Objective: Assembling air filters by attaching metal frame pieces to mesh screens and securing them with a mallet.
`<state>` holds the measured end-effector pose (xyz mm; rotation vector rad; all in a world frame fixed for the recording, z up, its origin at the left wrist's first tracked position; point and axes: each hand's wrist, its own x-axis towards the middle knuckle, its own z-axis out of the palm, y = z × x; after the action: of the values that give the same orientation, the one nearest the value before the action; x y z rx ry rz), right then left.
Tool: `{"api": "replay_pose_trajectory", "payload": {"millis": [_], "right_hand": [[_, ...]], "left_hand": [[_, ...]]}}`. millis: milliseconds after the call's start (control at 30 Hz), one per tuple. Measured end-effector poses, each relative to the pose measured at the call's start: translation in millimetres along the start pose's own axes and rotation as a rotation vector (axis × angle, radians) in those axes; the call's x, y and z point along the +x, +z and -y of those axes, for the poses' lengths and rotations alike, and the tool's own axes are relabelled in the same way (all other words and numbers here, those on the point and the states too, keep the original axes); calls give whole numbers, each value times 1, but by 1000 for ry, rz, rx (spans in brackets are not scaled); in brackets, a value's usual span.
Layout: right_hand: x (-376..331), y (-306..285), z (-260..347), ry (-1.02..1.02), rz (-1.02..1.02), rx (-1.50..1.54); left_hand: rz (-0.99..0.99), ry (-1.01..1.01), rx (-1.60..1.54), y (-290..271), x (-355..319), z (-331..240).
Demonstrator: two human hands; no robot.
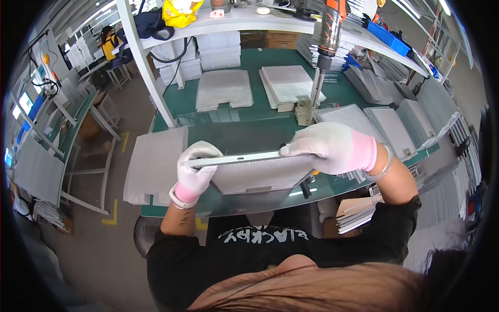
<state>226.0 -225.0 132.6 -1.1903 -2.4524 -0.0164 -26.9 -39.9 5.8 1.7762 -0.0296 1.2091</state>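
Observation:
A framed metal mesh panel (260,176) is held up over the table's near edge, its pale thin frame edge turned upward. At its left corner, my left hand (197,169), in a white glove with a pink cuff, grips the frame between thumb and fingers. My right hand (330,149), gloved alike, is closed on the right end of the same frame edge. A small dark bit shows by the right fingertips; I cannot make out what it is. Just beyond the right hand, an electric screwdriver (329,31) hangs with its tip at a small metal block (304,112).
Mesh sheets (224,88) and a thicker stack of panels (288,84) lie on the green table (208,127). More mesh panels (156,164) overhang its left edge, and others (353,122) lie at right. A white shelf (228,23) crosses the back. Someone (108,44) is far left.

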Motion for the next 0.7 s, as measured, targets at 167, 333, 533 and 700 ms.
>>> {"api": "replay_pose_trajectory", "payload": {"millis": [167, 333, 533, 700], "right_hand": [[21, 19, 4, 89, 32, 97], [27, 22, 4, 24, 64, -6], [30, 21, 3, 83, 26, 23], [34, 21, 1, 111, 42, -3]], "left_hand": [[-176, 132, -118, 11, -13, 10], [-521, 125, -135, 32, -16, 11], [-557, 267, 63, 32, -10, 33], [-577, 281, 229, 30, -9, 34]]}}
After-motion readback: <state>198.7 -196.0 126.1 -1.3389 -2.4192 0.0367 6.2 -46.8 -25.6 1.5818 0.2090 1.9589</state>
